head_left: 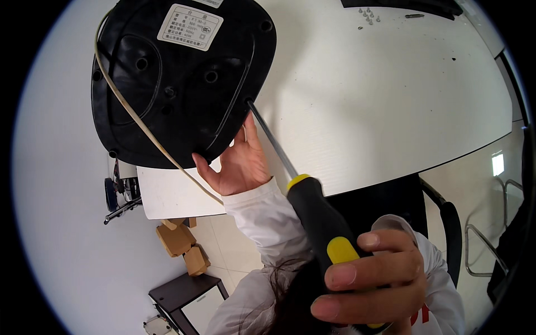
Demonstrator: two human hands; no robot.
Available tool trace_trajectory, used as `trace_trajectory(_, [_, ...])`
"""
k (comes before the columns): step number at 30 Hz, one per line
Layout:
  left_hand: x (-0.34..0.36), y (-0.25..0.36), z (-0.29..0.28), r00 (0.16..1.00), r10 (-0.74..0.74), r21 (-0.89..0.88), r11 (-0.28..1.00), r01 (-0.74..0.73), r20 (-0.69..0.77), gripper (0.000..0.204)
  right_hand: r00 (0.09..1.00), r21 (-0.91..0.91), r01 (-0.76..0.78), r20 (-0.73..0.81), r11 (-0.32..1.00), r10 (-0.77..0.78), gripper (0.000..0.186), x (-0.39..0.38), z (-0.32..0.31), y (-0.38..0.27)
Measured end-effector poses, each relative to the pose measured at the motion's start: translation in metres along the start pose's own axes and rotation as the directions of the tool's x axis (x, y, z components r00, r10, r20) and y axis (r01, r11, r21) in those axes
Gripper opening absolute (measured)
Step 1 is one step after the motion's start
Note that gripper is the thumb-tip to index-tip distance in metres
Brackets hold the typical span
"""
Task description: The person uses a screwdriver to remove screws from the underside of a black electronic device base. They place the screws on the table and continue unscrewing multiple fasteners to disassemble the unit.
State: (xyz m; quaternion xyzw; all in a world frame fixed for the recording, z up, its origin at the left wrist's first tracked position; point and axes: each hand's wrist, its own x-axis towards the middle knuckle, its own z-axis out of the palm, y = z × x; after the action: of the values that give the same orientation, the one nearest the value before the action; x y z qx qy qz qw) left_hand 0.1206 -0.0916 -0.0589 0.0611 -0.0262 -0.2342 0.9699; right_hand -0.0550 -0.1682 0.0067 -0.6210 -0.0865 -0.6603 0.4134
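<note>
A black plastic appliance base point(184, 111) is tilted up at the upper left with its underside toward me. It has several round screw holes, and a white printed label is stuck near its top. My left hand point(240, 162) grips its lower right edge, thumb on the near face and fingers behind. In my right hand point(379, 273) is a screwdriver point(321, 209) with a thick black and yellow handle. Its metal shaft slants up to the left, and the tip sits in a hole at the base's right edge. Whether a screw is in that hole is hidden.
A pale power cord point(139, 120) hangs across the base and down to the white table point(391, 111). Several small screws point(368, 15) and a short dark metal piece point(414, 16) lie at the far side. Cardboard boxes point(177, 239) and a black chair point(446, 223) stand below the table's level.
</note>
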Motion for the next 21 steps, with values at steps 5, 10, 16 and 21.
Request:
trace_trajectory(5, [-0.001,-0.002,0.003,0.999,-0.032,-0.044,0.999,0.032,0.011,0.073,0.991,0.058,0.075,0.109,0.996,-0.081,0.032,-0.004,-0.006,0.02])
trace_trajectory(10, [0.002,0.0,-0.002,0.999,-0.041,-0.02,0.999,0.041,0.015,0.075,0.941,-0.095,-0.17,0.279,0.981,0.19,0.028,-0.003,-0.02,-0.008])
trace_trajectory(16, [0.0,0.0,-0.002,1.0,0.016,0.055,0.998,-0.015,-0.024,0.074,0.915,0.186,-0.104,0.403,0.977,0.02,0.04,-0.004,-0.039,0.018])
trace_trajectory(21, [-0.003,-0.002,0.01,0.999,0.024,0.145,0.989,-0.027,0.022,0.068,0.982,-0.167,-0.187,-0.004,0.968,0.189,0.065,0.002,-0.035,0.015])
